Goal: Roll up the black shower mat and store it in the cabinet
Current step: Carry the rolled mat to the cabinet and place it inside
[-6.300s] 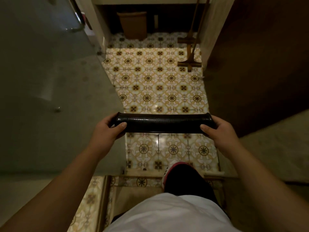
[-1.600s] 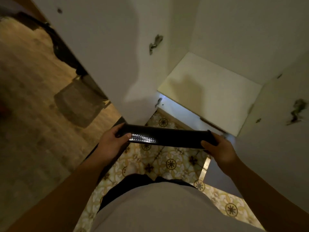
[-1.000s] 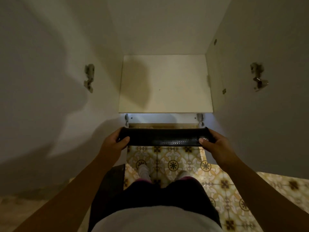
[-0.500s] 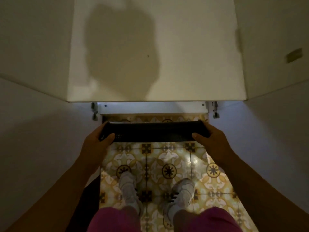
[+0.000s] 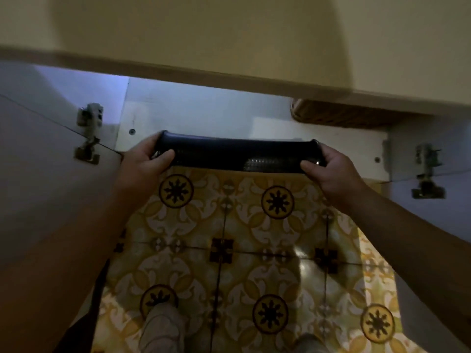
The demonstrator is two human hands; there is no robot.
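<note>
1. The mat (image 5: 237, 156) is rolled into a tight black tube and held level, crosswise, at the front edge of the open cabinet (image 5: 204, 110), above the tiled floor (image 5: 229, 238). A patch of its dotted texture catches light near the right end.
2. The left hand (image 5: 142, 161) grips the mat's left end: fingers curled over the top and far side, thumb pressed on the near side.
3. The right hand (image 5: 331, 166) grips the right end the same way, thumb on the near face, fingers wrapped behind the roll.
4. Both forearms reach forward from the lower corners of the view.
5. Behind the mat lies the cabinet's pale lower shelf, lit bluish. A wider cream shelf (image 5: 229, 42) juts out above it and fills the top of the view.
6. A woven basket (image 5: 339, 113) sits on the lower shelf at the back right, mostly hidden under the upper shelf.
7. The doors stand open on each side, with a metal hinge (image 5: 88, 133) on the left and another hinge (image 5: 428, 169) on the right.
8. Two shoes show at the bottom edge, the left shoe (image 5: 163, 327) clearer than the right.
</note>
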